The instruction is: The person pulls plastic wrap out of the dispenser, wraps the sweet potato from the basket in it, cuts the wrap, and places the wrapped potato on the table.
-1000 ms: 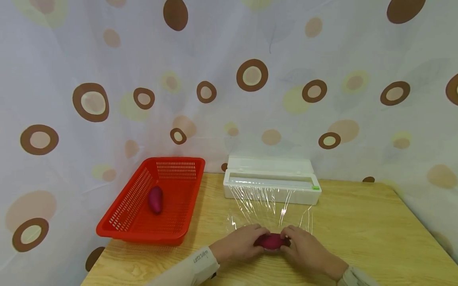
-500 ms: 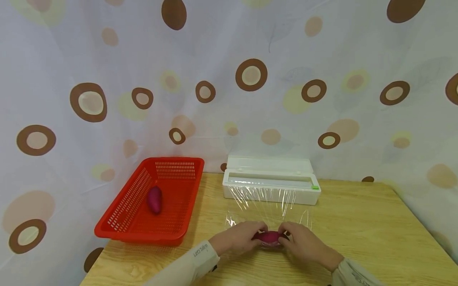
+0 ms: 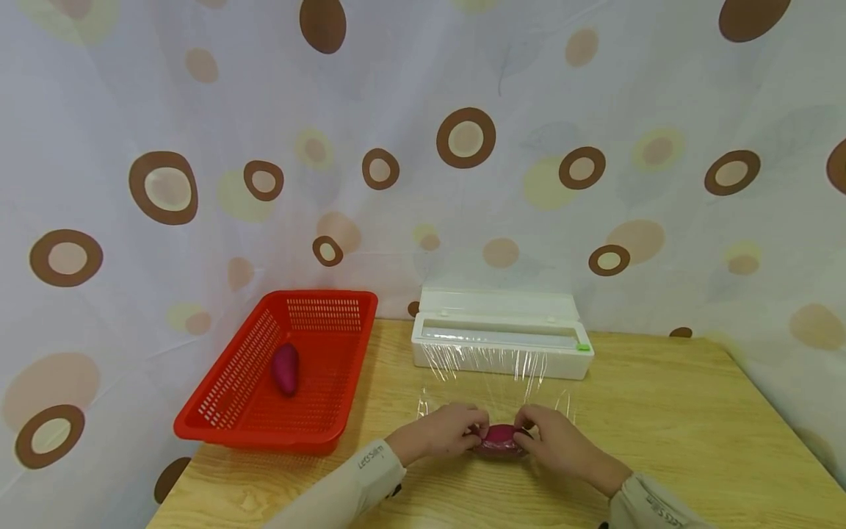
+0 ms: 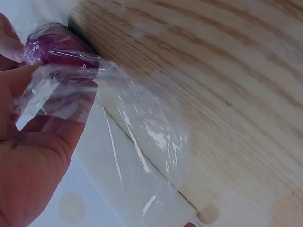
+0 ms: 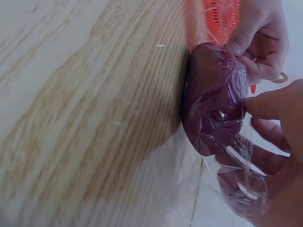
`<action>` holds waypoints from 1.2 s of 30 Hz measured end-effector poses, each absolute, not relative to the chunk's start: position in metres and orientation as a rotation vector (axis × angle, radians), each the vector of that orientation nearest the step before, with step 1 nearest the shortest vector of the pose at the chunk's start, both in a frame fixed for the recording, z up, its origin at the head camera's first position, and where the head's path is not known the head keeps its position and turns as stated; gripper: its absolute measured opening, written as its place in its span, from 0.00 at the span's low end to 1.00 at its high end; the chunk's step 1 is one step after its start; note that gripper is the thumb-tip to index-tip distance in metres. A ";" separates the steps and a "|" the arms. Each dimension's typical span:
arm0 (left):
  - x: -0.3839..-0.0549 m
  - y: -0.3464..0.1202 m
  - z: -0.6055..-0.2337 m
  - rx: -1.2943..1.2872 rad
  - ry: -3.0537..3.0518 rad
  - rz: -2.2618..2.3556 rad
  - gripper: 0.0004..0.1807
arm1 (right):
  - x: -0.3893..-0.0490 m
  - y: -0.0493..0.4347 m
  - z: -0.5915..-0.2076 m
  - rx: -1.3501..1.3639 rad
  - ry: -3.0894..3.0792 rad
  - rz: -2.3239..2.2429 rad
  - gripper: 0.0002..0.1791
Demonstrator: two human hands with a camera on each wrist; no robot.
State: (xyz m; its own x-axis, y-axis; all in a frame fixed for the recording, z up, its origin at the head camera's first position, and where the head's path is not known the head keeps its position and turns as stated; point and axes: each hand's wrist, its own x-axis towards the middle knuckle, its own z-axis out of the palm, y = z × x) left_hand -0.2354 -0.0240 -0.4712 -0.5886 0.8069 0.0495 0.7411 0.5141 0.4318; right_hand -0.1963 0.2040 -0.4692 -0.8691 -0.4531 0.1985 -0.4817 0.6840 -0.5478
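A purple sweet potato (image 3: 500, 435) lies at the front of the table, partly covered by clear cling film (image 4: 156, 127). My left hand (image 3: 446, 430) is at its left end, thumb and fingers pinching the film there. At the other end, my right hand (image 3: 558, 441) pinches the film too, its thumb against the sweet potato's near side. In the right wrist view, the wrinkled film clings to the purple skin (image 5: 213, 104). A creased sheet of film runs from the sweet potato back to the white cling film box (image 3: 502, 360).
The box stands near the patterned curtain (image 3: 515, 220) with its lid up and a green slider (image 3: 583, 347) at its right end. To the left, a red plastic basket (image 3: 277, 441) holds another purple sweet potato (image 3: 286, 369). Everything rests on a wooden table (image 3: 694, 426).
Both hands have rolled the sweet potato slightly away from me, toward the box. Film now shows over its near side, and the fingers have shifted to pinch at its ends.
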 end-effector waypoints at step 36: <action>-0.248 -0.024 -0.466 1.405 2.893 0.208 0.07 | -0.209 0.202 -0.471 0.944 -2.740 0.544 0.13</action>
